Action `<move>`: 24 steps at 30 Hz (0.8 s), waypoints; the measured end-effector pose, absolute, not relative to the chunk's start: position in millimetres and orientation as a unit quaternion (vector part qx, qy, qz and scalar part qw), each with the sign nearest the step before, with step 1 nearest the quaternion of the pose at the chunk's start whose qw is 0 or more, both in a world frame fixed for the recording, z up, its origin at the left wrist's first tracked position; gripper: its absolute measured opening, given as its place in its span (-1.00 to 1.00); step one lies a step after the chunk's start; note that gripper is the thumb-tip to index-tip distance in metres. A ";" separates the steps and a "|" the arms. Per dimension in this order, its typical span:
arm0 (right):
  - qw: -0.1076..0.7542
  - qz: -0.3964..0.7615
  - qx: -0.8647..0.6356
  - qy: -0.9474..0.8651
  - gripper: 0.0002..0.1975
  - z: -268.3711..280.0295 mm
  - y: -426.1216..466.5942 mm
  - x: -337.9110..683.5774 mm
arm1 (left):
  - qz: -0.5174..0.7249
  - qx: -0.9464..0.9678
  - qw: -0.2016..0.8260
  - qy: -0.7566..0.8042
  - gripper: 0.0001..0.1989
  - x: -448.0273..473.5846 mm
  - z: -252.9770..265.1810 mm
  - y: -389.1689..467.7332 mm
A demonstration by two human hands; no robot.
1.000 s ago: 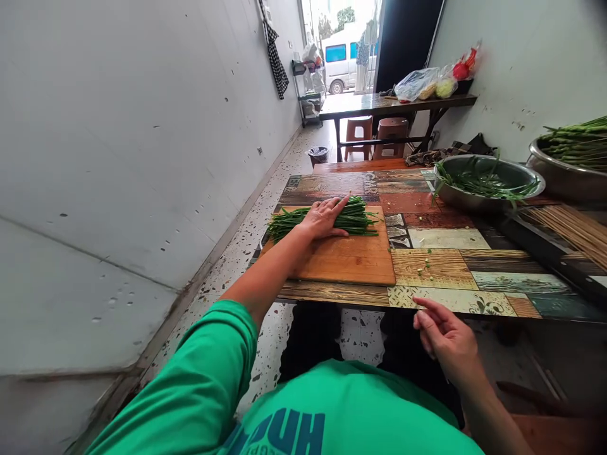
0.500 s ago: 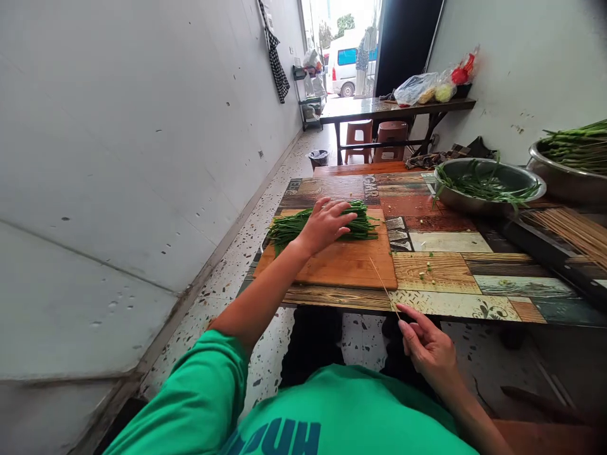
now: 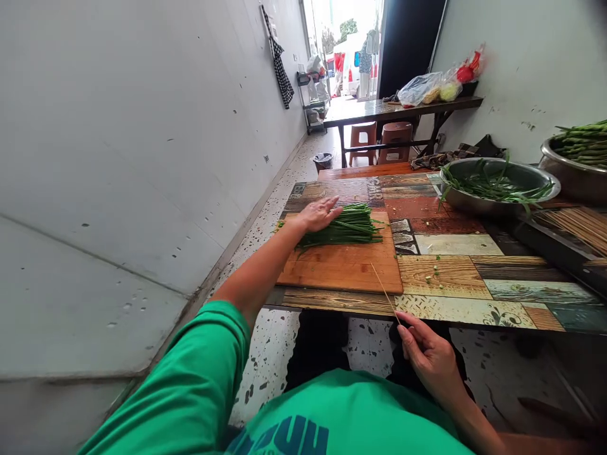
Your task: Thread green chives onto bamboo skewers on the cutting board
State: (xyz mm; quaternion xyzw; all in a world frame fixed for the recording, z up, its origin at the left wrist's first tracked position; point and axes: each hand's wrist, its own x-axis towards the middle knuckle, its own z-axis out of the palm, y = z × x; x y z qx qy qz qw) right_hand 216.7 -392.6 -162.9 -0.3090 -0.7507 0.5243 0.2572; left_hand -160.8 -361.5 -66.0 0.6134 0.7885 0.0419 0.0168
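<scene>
The left hand (image 3: 318, 216) is palm down over the greens (image 3: 355, 226), fingers stretched out flat (whether it presses or just hovers, I cannot tell), and they lie across the far half of the board (image 3: 332, 270). At the table's (image 3: 448, 245) near edge, the right hand (image 3: 429, 351) pinches a stick (image 3: 385, 291) between thumb and forefinger, its tip pointing far and left; farther right stands a bowl (image 3: 481, 204).

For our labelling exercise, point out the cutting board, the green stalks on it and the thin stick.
Cutting board (image 3: 341, 268), head view: bare wood of its near half.
Green stalks (image 3: 353, 227), head view: uncovered part of the bundle.
Thin stick (image 3: 384, 289), head view: mid-shaft.
</scene>
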 end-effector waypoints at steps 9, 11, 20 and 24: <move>0.271 0.514 -0.308 -0.754 -0.57 -169.1 -391.7 217.9 | 0.108 0.569 -0.110 0.807 -0.37 -142.4 -79.1 -378.6; 0.283 0.509 -0.311 -0.752 -0.57 -166.6 -391.5 217.6 | 0.099 0.595 -0.132 0.787 -0.39 -136.5 -68.3 -377.3; 0.288 0.503 -0.317 -0.751 -0.60 -164.1 -394.8 217.7 | 0.031 0.670 -0.130 0.730 -0.37 -99.2 -97.1 -394.6; 0.291 0.502 -0.315 -0.751 -0.58 -164.3 -395.4 219.6 | 0.006 0.675 -0.151 0.722 -0.50 -83.5 -106.9 -404.6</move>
